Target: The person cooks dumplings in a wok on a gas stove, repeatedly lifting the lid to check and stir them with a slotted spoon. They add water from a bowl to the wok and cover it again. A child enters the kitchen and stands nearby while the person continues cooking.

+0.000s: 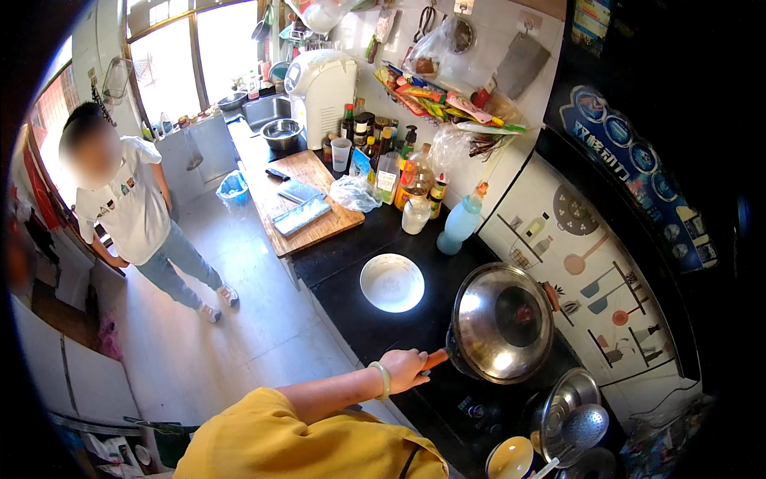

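My left hand (404,370), with a pale bangle at the wrist, is closed around the orange-brown handle (437,358) of a wok. A domed metal lid (502,323) with a dark glass centre covers the wok. Beyond the handle, a white bowl (392,282) sits on the black counter. My right hand is out of view. Near the lower edge are a yellow-lined bowl (510,458), a metal basin (568,407) and a slotted metal ladle (585,424) with a pale handle. The inside of the wok is hidden.
A wooden board (311,161) holds a cleaver (299,191) and a blue-white tray-like item (301,215). Bottles, a cup and a blue pump bottle (462,221) line the wall. A metal bowl (281,133) stands near the sink. Another person (131,203) stands at the left.
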`<state>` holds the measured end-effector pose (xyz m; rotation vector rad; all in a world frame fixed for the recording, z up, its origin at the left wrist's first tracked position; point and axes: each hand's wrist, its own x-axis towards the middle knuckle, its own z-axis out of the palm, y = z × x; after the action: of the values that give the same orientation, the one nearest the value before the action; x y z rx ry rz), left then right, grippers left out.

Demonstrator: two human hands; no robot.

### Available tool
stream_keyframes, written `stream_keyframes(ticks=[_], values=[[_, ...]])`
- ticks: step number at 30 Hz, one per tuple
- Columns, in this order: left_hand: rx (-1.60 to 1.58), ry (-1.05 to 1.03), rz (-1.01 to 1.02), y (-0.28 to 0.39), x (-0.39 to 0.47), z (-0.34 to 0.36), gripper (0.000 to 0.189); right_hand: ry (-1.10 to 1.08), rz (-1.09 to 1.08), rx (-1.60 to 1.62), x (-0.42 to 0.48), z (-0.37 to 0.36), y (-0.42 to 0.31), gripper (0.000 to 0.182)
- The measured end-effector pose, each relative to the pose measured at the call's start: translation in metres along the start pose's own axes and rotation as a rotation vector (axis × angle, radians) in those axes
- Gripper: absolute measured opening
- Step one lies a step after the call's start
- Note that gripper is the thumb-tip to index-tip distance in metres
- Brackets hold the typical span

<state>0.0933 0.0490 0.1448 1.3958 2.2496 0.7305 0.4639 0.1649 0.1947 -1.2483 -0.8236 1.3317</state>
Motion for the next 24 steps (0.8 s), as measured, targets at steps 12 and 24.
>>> stream_keyframes(ticks=[12, 24], values=[[-0.049, 0.005, -0.033, -0.001, -0.016, -0.008, 0.039, -0.027, 0.025, -0.002, 0.001, -0.003, 0.001, 0.028], [0.004, 0.065, -0.002, -0.004, -0.028, -0.024, 0.052, -0.116, 0.053, 0.129, 0.044, -0.032, 0.027, 0.031]])
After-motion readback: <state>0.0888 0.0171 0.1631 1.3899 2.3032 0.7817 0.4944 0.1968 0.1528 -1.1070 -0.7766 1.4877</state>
